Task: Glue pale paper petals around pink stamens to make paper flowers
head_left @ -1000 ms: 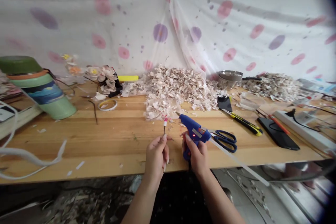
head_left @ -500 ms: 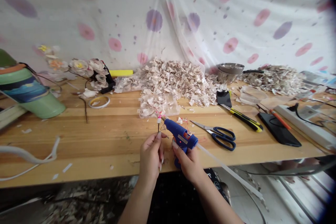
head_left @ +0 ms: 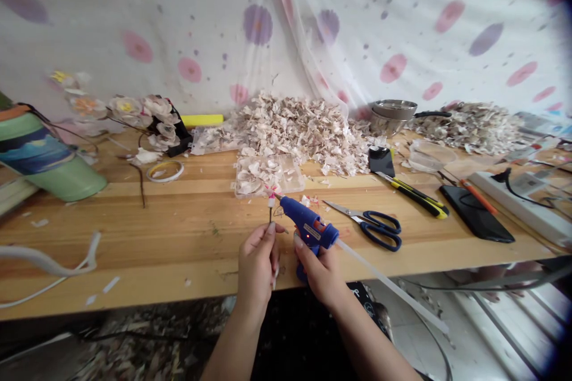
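Observation:
My left hand (head_left: 258, 259) pinches a thin dark stem (head_left: 270, 214) upright between thumb and fingers. A small white piece with pink bits (head_left: 271, 197) tops the stem. My right hand (head_left: 319, 268) is wrapped round the handle of a blue hot glue gun (head_left: 308, 221), whose nozzle points left at the stem's top, touching it or very close. A long translucent glue stick (head_left: 388, 283) sticks out of the gun's rear. Just beyond the stem lies a clear compartment box (head_left: 292, 177) with pale petals inside. Blue-handled scissors (head_left: 379, 229) rest right of the gun.
Behind the box is a large heap of pale petals (head_left: 299, 131). To the right lie a yellow-black utility knife (head_left: 420, 199), a phone (head_left: 476, 214) and a power strip (head_left: 518, 202). At left are a tape roll (head_left: 165, 171), petal flowers (head_left: 156, 119) and a green container (head_left: 58, 158).
The view has shifted slightly. My hands hold the same stem and glue gun in almost the same pose, with the nozzle still at the stem's top.

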Demonstrator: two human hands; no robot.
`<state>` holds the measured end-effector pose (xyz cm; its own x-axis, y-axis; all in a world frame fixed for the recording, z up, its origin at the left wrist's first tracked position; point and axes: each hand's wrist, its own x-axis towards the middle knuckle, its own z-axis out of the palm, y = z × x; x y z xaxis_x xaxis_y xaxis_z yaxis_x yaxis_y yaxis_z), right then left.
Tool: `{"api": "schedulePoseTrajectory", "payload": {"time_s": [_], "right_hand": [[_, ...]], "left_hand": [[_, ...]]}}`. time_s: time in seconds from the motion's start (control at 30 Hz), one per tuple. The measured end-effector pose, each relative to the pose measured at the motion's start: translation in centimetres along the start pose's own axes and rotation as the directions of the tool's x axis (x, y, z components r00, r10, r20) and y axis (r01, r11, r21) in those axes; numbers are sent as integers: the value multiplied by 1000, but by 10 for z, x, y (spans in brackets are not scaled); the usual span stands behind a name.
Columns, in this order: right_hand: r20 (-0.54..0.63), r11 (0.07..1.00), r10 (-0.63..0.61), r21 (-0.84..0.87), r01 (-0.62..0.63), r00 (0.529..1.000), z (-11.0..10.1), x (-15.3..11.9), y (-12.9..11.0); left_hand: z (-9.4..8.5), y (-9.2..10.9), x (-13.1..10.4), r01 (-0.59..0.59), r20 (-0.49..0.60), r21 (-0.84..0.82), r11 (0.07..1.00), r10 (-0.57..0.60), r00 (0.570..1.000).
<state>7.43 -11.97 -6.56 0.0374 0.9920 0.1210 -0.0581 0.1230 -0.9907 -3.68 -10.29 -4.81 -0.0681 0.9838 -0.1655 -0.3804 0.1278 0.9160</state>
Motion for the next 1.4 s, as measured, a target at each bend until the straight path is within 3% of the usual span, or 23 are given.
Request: {"api": "schedulePoseTrajectory", "payload": {"time_s": [0.73, 1.0, 1.4], "right_hand": [[24, 1000, 9, -16, -8, 1000, -3, -2, 8], [7, 1000, -15, -24, 15, 1000, -1, 0, -1], [-13, 998, 45, -32, -46, 999, -1, 1, -3]], "left_hand": [[4, -1, 0, -27, -25, -5, 1000, 26, 999], [3, 0, -1, -21, -25, 1, 1000, 21, 999], [3, 1, -2, -14, -29, -6, 1000, 13, 999]]}}
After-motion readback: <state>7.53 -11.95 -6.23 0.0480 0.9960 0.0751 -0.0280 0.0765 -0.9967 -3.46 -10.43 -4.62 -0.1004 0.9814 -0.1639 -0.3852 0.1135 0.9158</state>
